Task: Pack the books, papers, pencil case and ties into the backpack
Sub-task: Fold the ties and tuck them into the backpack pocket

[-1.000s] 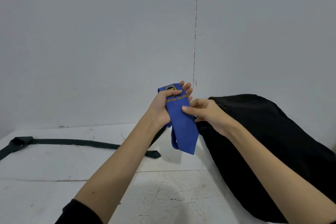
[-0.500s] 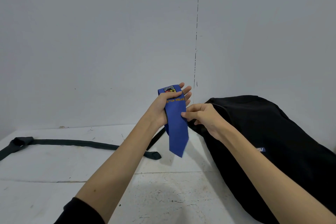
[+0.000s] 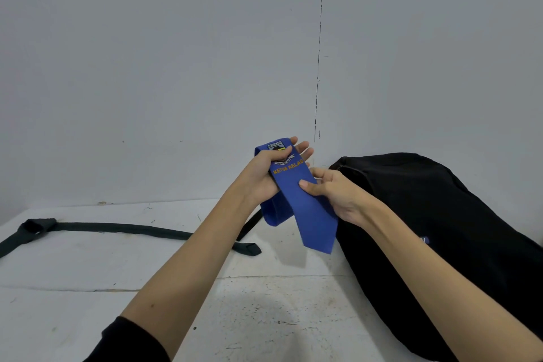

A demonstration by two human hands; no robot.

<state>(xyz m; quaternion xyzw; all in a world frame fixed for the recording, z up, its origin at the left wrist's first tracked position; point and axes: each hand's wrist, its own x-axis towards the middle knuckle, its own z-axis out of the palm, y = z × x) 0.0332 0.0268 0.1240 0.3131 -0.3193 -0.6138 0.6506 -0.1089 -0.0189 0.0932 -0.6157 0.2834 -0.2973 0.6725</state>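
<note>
Both hands gripped the blue tie [image 3: 305, 203] just left of the backpack [image 3: 440, 229]: L hand [image 3: 264, 176] pinched its fold, R hand [image 3: 335, 191] its blade. Best fold tighter w/ edges aligned.

A blue tie [image 3: 305, 203] of smooth matt woven cloth carries a stitched crest and yellow embroidered lettering. The dark green tie [image 3: 123, 229] and black backpack [image 3: 458, 220] are also matt fabric. The white tabletop [image 3: 88, 288] looks painted, scuffed and cracked, before a plain matt wall [image 3: 176, 67].
</note>
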